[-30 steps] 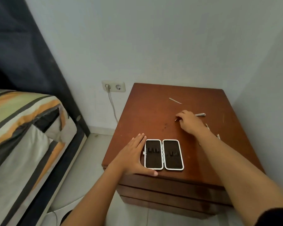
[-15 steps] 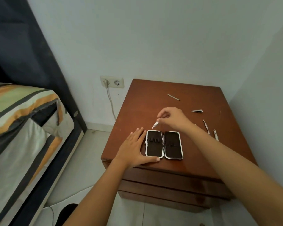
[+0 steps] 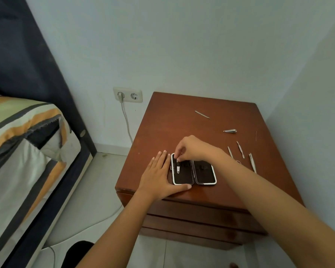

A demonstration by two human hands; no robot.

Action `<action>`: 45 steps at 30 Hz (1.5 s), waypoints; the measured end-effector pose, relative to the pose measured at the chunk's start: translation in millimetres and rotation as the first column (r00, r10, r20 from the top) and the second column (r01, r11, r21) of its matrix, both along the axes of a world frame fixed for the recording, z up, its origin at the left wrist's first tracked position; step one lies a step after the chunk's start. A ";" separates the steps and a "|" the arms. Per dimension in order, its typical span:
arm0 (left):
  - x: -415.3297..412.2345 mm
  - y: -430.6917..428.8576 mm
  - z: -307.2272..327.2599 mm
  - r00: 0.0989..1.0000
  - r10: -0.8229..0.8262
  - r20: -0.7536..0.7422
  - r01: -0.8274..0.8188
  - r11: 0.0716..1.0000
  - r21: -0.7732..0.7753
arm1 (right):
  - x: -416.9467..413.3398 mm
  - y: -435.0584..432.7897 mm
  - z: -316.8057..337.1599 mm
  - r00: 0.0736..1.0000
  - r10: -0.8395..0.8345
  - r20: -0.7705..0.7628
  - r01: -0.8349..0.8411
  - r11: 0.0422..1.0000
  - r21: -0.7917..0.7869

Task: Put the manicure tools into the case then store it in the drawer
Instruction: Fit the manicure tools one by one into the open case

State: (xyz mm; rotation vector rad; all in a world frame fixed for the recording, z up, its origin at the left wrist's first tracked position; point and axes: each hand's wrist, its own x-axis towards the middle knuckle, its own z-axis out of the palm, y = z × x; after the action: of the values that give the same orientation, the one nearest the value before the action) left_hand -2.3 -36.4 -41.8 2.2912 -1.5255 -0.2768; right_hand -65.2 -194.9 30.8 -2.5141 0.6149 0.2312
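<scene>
A white-rimmed manicure case (image 3: 194,177) lies open flat near the front edge of the brown nightstand (image 3: 162,124), its black lining facing up. My left hand (image 3: 160,176) rests flat against the case's left side, thumb along its front edge. My right hand (image 3: 191,148) pinches a small metal tool (image 3: 177,167) whose lower end lies in the left half of the case. Loose tools lie on the nightstand: a thin file (image 3: 202,114) at the back, nail clippers (image 3: 230,130), and three slim tools (image 3: 240,149) to the right.
The nightstand stands in a wall corner, with closed drawer fronts (image 3: 191,215) below its top. A wall socket (image 3: 127,95) with a plugged white cable is on the left. A bed with striped bedding (image 3: 21,144) stands further left, across a strip of tiled floor.
My right hand picked up a small tool from mid-table, carried it toward me and lowered it into the case's left half. My left hand stayed against the case.
</scene>
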 end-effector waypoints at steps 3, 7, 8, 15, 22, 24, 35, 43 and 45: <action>-4.0 -3.5 -1.4 1.000 0.024 0.021 -0.024 1.000 -0.011 | -19.7 -25.5 5.7 0.976 -0.161 0.145 0.157 0.987 0.039; -3.4 -4.2 -2.9 0.998 0.033 0.060 -0.032 0.999 -0.026 | -63.1 -85.7 -3.3 0.846 -0.448 0.290 0.483 0.874 -0.059; -2.8 -4.7 -3.1 0.998 0.033 0.062 -0.032 0.999 -0.025 | -74.0 -98.3 -7.2 0.825 -0.485 0.290 0.530 0.843 -0.098; 0.0 -14.6 -2.1 0.998 0.026 0.061 -0.025 1.000 -0.017 | -96.2 -136.7 -31.5 0.840 -0.493 0.225 0.537 0.815 -0.220; -0.5 -12.4 1.7 0.999 0.029 0.037 -0.027 0.998 -0.054 | -83.8 -129.4 -31.4 0.842 -0.462 0.278 0.526 0.817 -0.237; -0.8 -12.2 2.7 0.999 0.029 0.031 -0.027 0.998 -0.057 | -78.1 -116.8 -25.6 0.819 -0.456 0.349 0.535 0.826 -0.175; 0.7 -11.0 -2.3 0.999 -0.047 0.023 0.049 0.996 -0.077 | -25.6 -36.3 18.6 0.990 -0.078 0.116 0.091 0.990 -0.109; 3.2 -12.7 -4.4 0.998 -0.057 0.015 0.058 0.994 -0.089 | 0.7 -23.5 9.3 0.999 -0.009 -0.033 0.003 0.984 -0.177; 3.4 -12.9 -4.9 0.999 -0.052 0.011 0.053 0.993 -0.106 | -0.8 -19.8 1.7 1.000 -0.006 -0.013 0.004 0.987 -0.162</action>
State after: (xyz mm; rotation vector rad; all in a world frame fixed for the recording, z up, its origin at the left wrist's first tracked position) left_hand 1.1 -49.2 -46.8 2.1758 -1.5674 -0.1961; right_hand -66.0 -214.7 32.5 -2.6686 0.6698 0.2034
